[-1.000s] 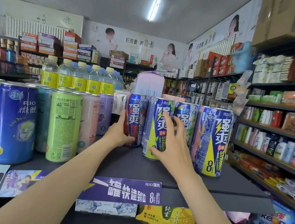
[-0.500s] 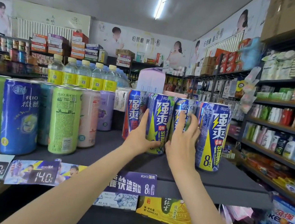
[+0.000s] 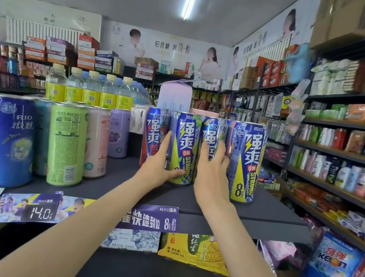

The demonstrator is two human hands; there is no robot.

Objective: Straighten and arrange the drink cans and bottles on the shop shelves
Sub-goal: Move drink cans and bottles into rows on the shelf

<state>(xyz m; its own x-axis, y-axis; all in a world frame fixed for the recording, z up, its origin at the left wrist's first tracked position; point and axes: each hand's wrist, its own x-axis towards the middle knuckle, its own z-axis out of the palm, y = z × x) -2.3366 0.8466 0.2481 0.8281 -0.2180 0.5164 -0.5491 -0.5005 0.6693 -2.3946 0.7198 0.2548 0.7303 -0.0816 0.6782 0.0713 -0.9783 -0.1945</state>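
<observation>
A row of tall blue cans with lightning bolts stands upright on the dark shelf (image 3: 267,217). My left hand (image 3: 160,163) wraps the lower left side of the blue-and-green can (image 3: 186,144), with the thumb across its base. My right hand (image 3: 214,171) grips the blue can (image 3: 212,134) just to its right, fingers spread over its front. A red-and-blue can (image 3: 153,133) stands at the row's left end, and a blue-and-yellow can (image 3: 246,164) at its right end nearest the shelf front. More cans hide behind this row.
To the left stands a group of tall cans: blue (image 3: 9,139), green (image 3: 67,142), pink (image 3: 97,143), purple (image 3: 117,134). Yellow-labelled bottles (image 3: 92,93) line up behind them. Price tags (image 3: 39,212) hang on the shelf edge. A side rack of goods (image 3: 349,153) is on the right.
My left hand has moved from the red-and-blue can onto the blue-and-green can. My right hand has shifted from that can to the blue can on its right.
</observation>
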